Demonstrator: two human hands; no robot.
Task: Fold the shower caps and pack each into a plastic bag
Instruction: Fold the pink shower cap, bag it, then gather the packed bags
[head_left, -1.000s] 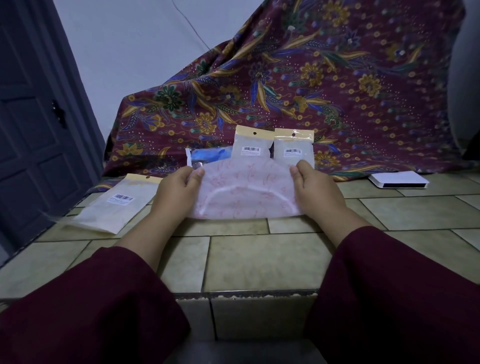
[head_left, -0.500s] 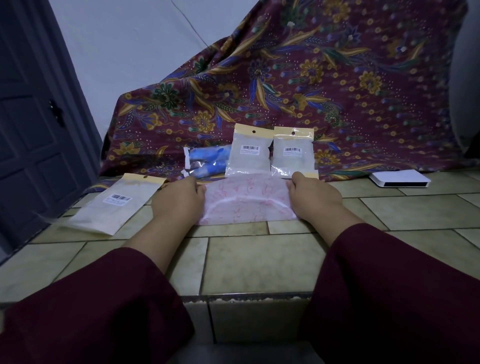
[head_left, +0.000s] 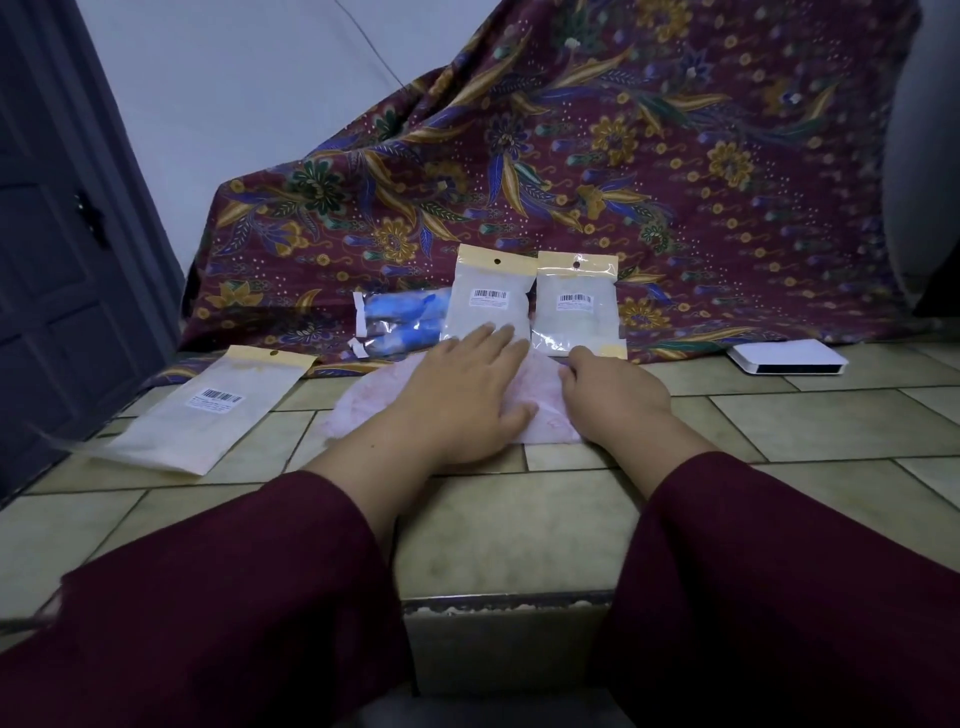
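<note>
- My left hand (head_left: 462, 395) now lies flat on the pink shower cap (head_left: 540, 405), fingers straight and spread, pressing it to the tiled floor (head_left: 519, 530). A second ago this hand gripped the cap's left edge with the cap held up.
- My right hand (head_left: 610, 397) keeps hold of the cap's right edge, fingers curled over it; I cannot tell how tight the pinch is.
- The cap lies on the floor just in front of the two standing packed bags (head_left: 535, 306), its left part showing past my left wrist.
- I judge the lay-down done and the smoothing begun, ahead of the next fold.
- The empty plastic bag (head_left: 208, 410) lies left of the cap, near but apart, waiting for it.
- A blue packet (head_left: 400, 322) sits left of the standing bags, against the patterned cloth (head_left: 571, 156).
</note>
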